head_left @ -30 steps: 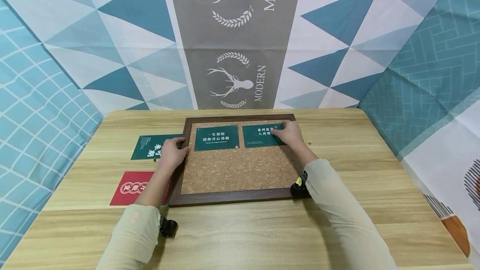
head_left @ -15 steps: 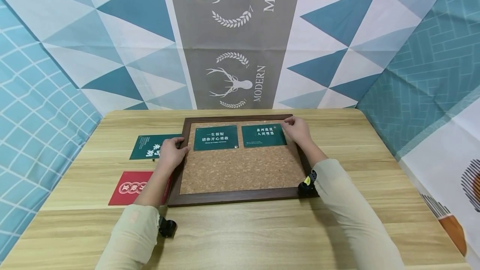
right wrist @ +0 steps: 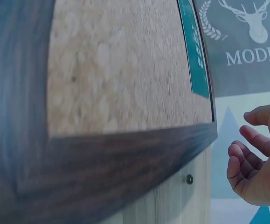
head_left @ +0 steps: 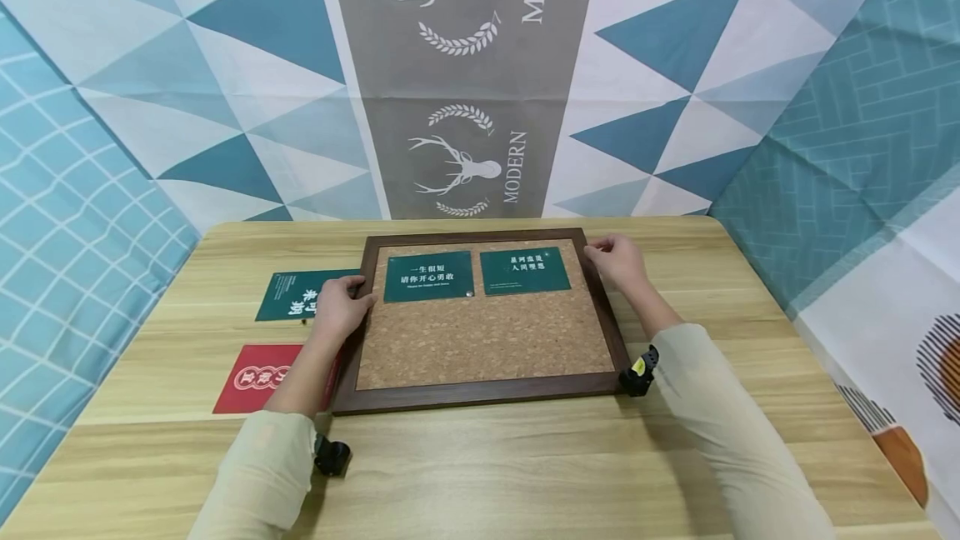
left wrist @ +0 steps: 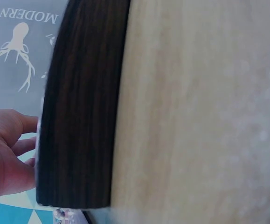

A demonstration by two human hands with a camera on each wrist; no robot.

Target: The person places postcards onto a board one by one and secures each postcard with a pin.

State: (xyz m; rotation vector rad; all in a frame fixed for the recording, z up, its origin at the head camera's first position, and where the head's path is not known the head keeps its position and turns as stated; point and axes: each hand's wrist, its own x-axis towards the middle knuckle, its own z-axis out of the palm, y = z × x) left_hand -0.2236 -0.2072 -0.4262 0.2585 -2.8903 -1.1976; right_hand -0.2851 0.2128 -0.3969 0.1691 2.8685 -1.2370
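A cork board (head_left: 480,344) in a dark brown wooden frame (head_left: 472,392) lies on the table. Two green cards with white lettering lie on its upper half, the left card (head_left: 429,273) and the right card (head_left: 536,282). Small shiny pins show on both: one pin (head_left: 470,294) low on the left card, another (head_left: 547,254) at the right card's upper right. My left hand (head_left: 337,311) rests on the frame's left rim, thumb and fingertips touching it. Beside the upper right rim, my right hand (head_left: 618,261) has loosely bent fingers; the right wrist view shows nothing between them.
Left of the frame, another green card (head_left: 288,297) and a red card (head_left: 251,377) lie on the wooden table (head_left: 480,473), partly behind the left hand and arm. A small dark round thing (right wrist: 189,179) sits on the table near the right hand. Patterned cloth hangs behind.
My right hand has come off the right green card and moved right, past the frame's rim, uncovering the card and its pin. The left hand stays on the frame.
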